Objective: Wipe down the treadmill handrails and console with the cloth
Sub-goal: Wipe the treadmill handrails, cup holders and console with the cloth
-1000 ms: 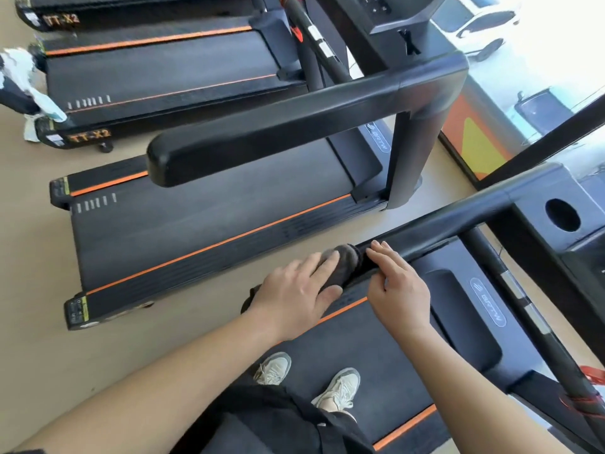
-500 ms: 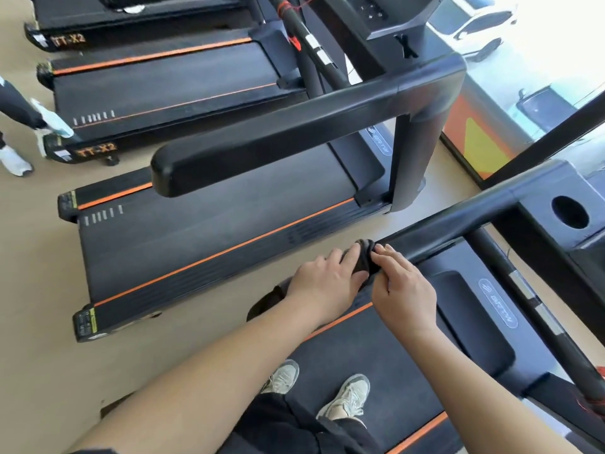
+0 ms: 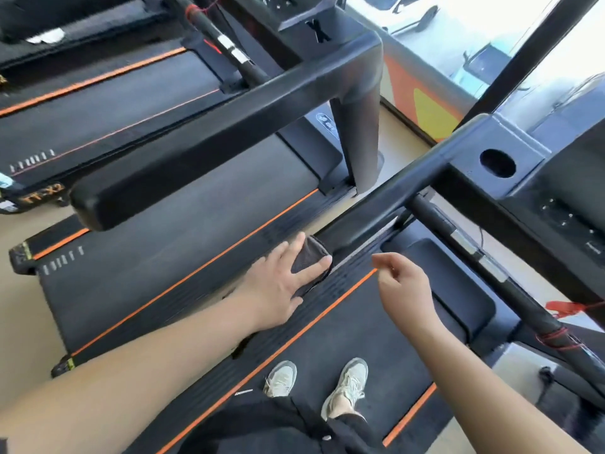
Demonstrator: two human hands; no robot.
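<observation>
The left grip (image 3: 281,286) lies flat, fingers straight and spread, pressing the cloth (image 3: 309,257) onto the rear tip of the near handrail (image 3: 393,204). The right grip (image 3: 404,286) hangs in the air just beside that rail and touches nothing, its fingers loosely curled and holding nothing (thumb and forefinger close together).

Forward of the cloth the rail runs bare and unbroken up to the console (image 3: 556,198), with a gap of open air between it and the next machine's handrail (image 3: 212,126). Below the right grip the belt (image 3: 360,322) lies open, apart from two pale shoes (image 3: 347,385) planted nearer the person. A slanted post (image 3: 491,267) closes in the right side, with a red cord (image 3: 569,306) tied to it lower down.

The rails are smooth matte black, squared in section with rounded ends. The belts are dull dark rubber edged with thin orange stripes (image 3: 327,309), and the side strip under the left grip is ribbed. The console is dark, angular plastic with a round cup hole (image 3: 497,163). The floor (image 3: 26,322) is pale and plain.

The cloth is dark grey with a fine mesh weave, folded small and draped over the rail's tip. Its edge shows beyond the fingertips and hangs down on the belt side.
</observation>
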